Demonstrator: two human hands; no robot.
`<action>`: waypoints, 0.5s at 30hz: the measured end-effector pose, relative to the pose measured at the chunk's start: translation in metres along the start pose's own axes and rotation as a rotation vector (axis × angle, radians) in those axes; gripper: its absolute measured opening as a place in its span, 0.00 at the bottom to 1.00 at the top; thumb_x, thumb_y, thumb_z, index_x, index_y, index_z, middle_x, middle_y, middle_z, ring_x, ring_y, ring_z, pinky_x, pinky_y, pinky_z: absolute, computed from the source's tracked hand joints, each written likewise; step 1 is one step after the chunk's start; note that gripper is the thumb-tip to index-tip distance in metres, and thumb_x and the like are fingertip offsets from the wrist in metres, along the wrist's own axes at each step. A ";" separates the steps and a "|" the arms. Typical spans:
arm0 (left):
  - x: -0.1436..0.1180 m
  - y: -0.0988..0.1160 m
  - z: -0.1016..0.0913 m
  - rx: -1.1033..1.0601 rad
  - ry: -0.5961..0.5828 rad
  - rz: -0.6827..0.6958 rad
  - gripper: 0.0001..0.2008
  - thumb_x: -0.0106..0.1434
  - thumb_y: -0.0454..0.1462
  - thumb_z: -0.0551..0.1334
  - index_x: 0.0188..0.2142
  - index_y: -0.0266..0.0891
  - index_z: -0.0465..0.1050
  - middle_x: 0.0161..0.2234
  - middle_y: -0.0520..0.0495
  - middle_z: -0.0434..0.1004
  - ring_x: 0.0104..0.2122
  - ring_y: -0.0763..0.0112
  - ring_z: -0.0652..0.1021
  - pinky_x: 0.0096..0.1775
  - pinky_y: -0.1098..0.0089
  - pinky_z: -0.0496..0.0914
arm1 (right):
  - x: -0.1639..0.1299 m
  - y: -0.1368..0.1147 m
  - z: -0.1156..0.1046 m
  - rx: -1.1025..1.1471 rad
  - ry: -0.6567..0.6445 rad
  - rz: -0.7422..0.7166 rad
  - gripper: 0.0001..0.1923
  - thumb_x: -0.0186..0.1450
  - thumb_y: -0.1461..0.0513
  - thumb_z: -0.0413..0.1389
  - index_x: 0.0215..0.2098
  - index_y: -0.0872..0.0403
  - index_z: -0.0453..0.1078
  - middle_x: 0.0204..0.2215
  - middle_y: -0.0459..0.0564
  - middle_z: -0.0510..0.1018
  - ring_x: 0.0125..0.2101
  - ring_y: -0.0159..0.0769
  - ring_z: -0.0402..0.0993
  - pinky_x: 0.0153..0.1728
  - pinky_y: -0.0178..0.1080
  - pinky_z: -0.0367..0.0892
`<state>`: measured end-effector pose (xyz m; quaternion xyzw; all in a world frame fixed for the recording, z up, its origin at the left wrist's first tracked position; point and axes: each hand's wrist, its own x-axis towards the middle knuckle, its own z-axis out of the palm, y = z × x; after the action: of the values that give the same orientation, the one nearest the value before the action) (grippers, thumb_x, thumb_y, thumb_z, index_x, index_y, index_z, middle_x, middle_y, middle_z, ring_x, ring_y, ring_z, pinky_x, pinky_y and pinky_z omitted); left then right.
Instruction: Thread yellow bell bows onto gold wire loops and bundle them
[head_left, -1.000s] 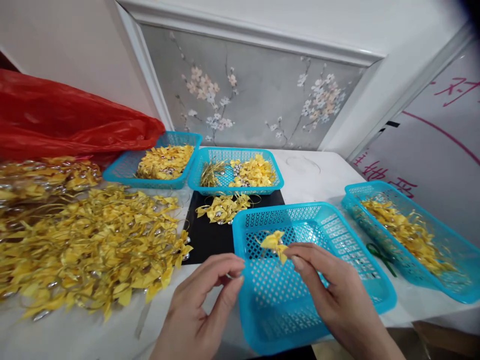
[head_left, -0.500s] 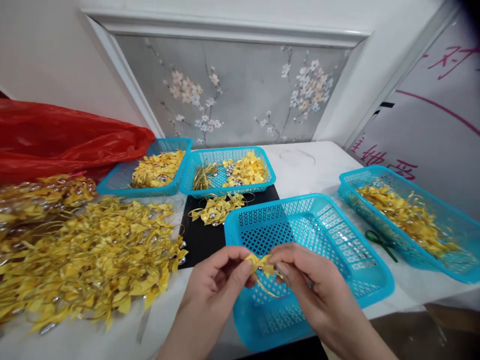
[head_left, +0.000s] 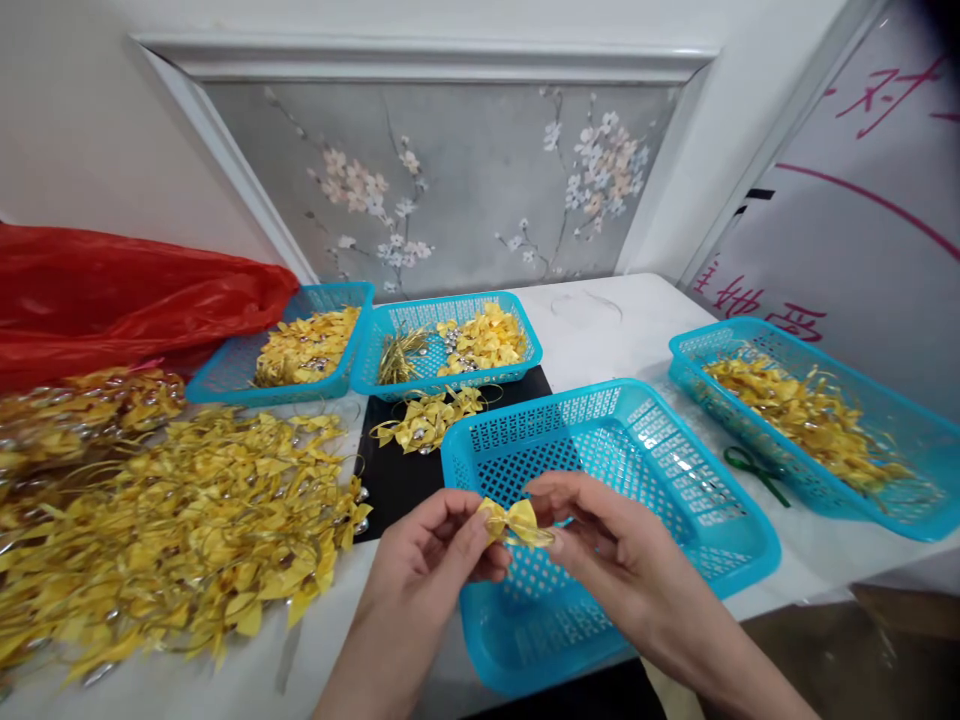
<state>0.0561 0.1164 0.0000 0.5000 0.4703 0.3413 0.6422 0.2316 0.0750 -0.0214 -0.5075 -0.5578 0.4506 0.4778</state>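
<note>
In the head view, the left hand [head_left: 431, 545] and right hand [head_left: 607, 545] each have their fingers [head_left: 480, 525] pinched closed on one end of a small yellow ribbon bow [head_left: 514, 522], held just above the near left corner of an empty blue basket [head_left: 675, 530] on the white counter [head_left: 600, 330], with a loose heap of yellow bows [head_left: 187, 510] lying to the left.

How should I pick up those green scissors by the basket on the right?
Probably by the green handle loops of the scissors. They lie flat on the white table in the gap between the two blue baskets, so come straight down from above; the basket walls block the sides.
</note>
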 end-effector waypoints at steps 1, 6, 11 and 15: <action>-0.001 0.001 0.001 0.013 -0.009 0.001 0.06 0.60 0.41 0.65 0.31 0.41 0.76 0.25 0.53 0.76 0.26 0.74 0.76 0.31 0.76 0.71 | 0.001 0.000 0.001 -0.004 0.004 -0.010 0.11 0.67 0.65 0.54 0.47 0.47 0.69 0.40 0.47 0.79 0.40 0.36 0.76 0.40 0.39 0.71; -0.003 0.001 0.005 0.119 -0.049 0.057 0.05 0.59 0.39 0.66 0.35 0.44 0.76 0.30 0.53 0.77 0.32 0.71 0.76 0.34 0.75 0.71 | 0.004 -0.003 0.003 -0.016 0.047 -0.066 0.09 0.67 0.66 0.52 0.43 0.49 0.71 0.35 0.46 0.80 0.35 0.34 0.77 0.36 0.37 0.70; 0.000 0.004 0.008 0.220 -0.122 0.078 0.07 0.58 0.40 0.66 0.38 0.45 0.75 0.34 0.51 0.78 0.34 0.69 0.76 0.36 0.72 0.70 | 0.004 -0.008 0.002 -0.156 0.024 -0.151 0.12 0.67 0.69 0.51 0.42 0.50 0.73 0.38 0.46 0.81 0.36 0.33 0.76 0.37 0.36 0.69; 0.002 0.007 0.009 0.291 -0.123 0.110 0.08 0.62 0.42 0.61 0.30 0.41 0.74 0.26 0.54 0.72 0.27 0.72 0.70 0.30 0.74 0.65 | 0.003 -0.007 0.004 -0.204 0.082 -0.178 0.11 0.66 0.67 0.52 0.45 0.51 0.72 0.31 0.45 0.78 0.30 0.33 0.73 0.32 0.36 0.67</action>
<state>0.0651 0.1174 0.0071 0.6326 0.4465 0.2730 0.5709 0.2265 0.0776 -0.0153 -0.5202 -0.6235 0.3262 0.4840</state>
